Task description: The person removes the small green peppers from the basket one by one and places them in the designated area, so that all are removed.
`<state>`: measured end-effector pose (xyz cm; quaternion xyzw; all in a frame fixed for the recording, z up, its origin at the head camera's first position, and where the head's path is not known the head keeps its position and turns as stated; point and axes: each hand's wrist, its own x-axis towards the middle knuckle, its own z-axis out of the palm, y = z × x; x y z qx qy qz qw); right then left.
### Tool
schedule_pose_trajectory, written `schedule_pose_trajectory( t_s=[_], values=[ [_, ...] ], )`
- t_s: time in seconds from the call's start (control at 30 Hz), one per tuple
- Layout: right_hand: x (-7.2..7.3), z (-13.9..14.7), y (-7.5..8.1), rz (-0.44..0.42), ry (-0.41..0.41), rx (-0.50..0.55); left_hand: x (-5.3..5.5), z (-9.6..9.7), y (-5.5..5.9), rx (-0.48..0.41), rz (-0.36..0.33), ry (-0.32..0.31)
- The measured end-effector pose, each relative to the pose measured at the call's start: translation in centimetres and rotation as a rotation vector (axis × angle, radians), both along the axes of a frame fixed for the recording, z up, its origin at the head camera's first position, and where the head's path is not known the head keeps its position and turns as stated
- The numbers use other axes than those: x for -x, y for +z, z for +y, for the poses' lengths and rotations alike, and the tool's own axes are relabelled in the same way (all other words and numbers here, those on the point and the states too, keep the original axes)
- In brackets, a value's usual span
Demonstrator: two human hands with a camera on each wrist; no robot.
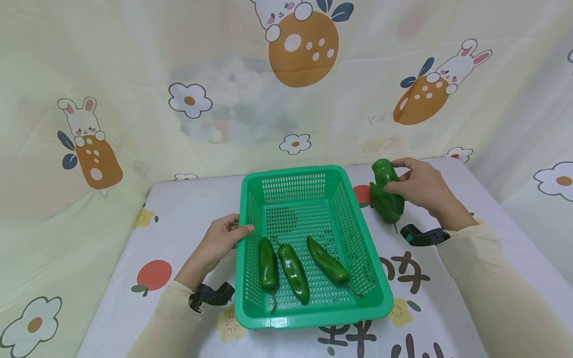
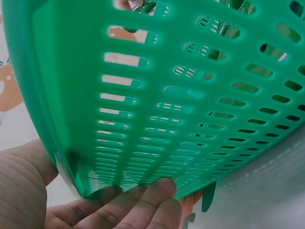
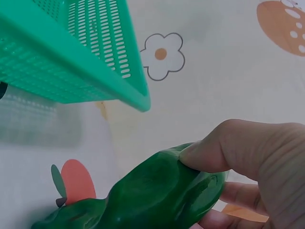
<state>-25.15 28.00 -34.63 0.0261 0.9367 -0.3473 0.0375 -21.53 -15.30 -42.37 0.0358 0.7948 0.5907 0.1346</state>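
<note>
My left hand (image 1: 218, 244) grips the left rim of a green plastic basket (image 1: 313, 322), thumb over the rim and fingers against the outer wall, as the left wrist view shows. Inside, toward the near end, lie three glossy green peppers, a left one (image 1: 268, 266), a middle one (image 1: 293, 273) and a right one (image 1: 329, 261). Right of the basket, my right hand (image 1: 423, 188) pinches a green pepper (image 3: 162, 191) between thumb and fingers. More green pepper (image 1: 387, 206) shows just below it in the head view; they overlap, and I cannot tell how many there are.
The basket stands on a white printed tablecloth (image 1: 192, 199). A patterned curtain (image 1: 241, 129) hangs behind the table and along both sides. Each wrist wears a black band, such as the right wristband (image 1: 423, 236).
</note>
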Motion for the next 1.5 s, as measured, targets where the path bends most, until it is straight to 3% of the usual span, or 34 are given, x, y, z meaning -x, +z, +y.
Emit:
schedule_pose_trajectory(
  t_s=[0.9,1.5],
  values=[
    [0.7,2.4,-1.7,0.016,-0.082,0.021,0.0,-0.1,0.1,0.003,0.005,0.0],
    [1.1,3.5,-3.2,-0.018,-0.12,-0.004,0.0,0.0,0.0,-0.004,0.002,0.001]
  ],
)
